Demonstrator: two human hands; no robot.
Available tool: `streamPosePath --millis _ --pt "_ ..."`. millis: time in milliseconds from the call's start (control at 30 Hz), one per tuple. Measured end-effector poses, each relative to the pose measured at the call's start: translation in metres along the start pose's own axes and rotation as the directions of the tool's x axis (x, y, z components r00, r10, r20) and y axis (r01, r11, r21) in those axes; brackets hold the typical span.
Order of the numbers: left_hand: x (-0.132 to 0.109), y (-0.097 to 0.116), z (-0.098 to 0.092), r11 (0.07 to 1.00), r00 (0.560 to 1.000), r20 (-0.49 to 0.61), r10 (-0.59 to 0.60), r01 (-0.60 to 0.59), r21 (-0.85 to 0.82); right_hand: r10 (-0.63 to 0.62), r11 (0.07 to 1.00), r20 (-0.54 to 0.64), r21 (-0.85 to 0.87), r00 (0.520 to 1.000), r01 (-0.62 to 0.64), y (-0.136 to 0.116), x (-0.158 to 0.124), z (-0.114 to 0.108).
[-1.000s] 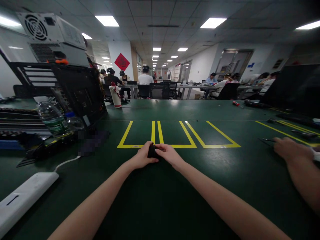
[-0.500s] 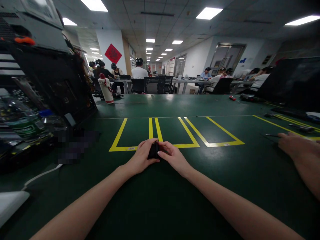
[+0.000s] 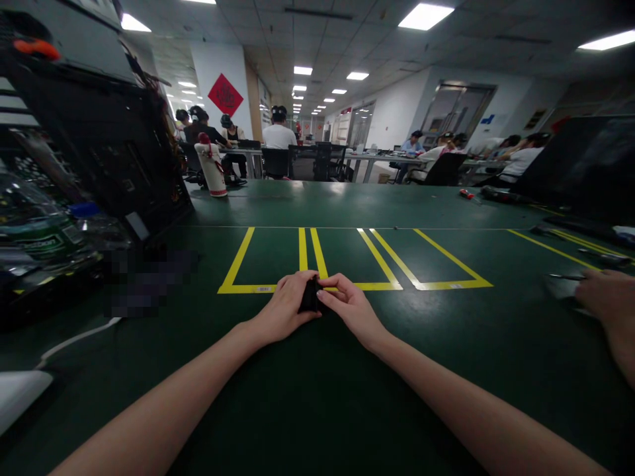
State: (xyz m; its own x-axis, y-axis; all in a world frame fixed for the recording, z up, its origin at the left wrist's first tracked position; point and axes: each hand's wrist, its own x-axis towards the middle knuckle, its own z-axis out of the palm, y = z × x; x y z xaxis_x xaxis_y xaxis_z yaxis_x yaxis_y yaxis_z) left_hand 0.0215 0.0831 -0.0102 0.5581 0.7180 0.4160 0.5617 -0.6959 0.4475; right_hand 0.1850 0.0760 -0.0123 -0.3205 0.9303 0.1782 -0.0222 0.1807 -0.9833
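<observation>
A small black object (image 3: 308, 296), too dark to name, is between my two hands just above the green table (image 3: 317, 396). Its left side is wrapped by my left hand (image 3: 288, 304), with the fingers over the top and the thumb along the near side. On the right, my right hand (image 3: 350, 307) pinches its edge with thumb and forefinger. Much of the object is hidden by my fingers. Just beyond my hands, yellow tape (image 3: 310, 288) marks out several boxes on the table.
At the right edge a co-worker's hand (image 3: 608, 297) holds a thin dark tool. Left stand a black equipment case (image 3: 124, 158) and plastic bottles (image 3: 42, 231). A white cylinder (image 3: 212, 168) stands at the back. A white cable (image 3: 74, 340) lies left; a red object (image 3: 466, 194) lies far right.
The view has shifted slightly. Both my hands stay on the black object, which seems turned a little. The co-worker's hand has moved, and a blurred greyish thing now shows beneath it.
</observation>
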Motion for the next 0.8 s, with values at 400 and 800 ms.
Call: streamPosePath --millis 400,800 --pt "-0.0011 0.0033 -0.0022 0.999 0.999 0.02 -0.032 0.032 -0.02 -0.018 0.997 0.11 -0.07 0.994 0.025 0.0004 -0.0021 -0.0022" --pt "-0.0008 0.0006 0.0009 1.0 1.0 -0.009 -0.002 0.002 0.011 0.003 0.995 0.063 -0.101 0.998 0.004 0.0045 0.0022 -0.0028"
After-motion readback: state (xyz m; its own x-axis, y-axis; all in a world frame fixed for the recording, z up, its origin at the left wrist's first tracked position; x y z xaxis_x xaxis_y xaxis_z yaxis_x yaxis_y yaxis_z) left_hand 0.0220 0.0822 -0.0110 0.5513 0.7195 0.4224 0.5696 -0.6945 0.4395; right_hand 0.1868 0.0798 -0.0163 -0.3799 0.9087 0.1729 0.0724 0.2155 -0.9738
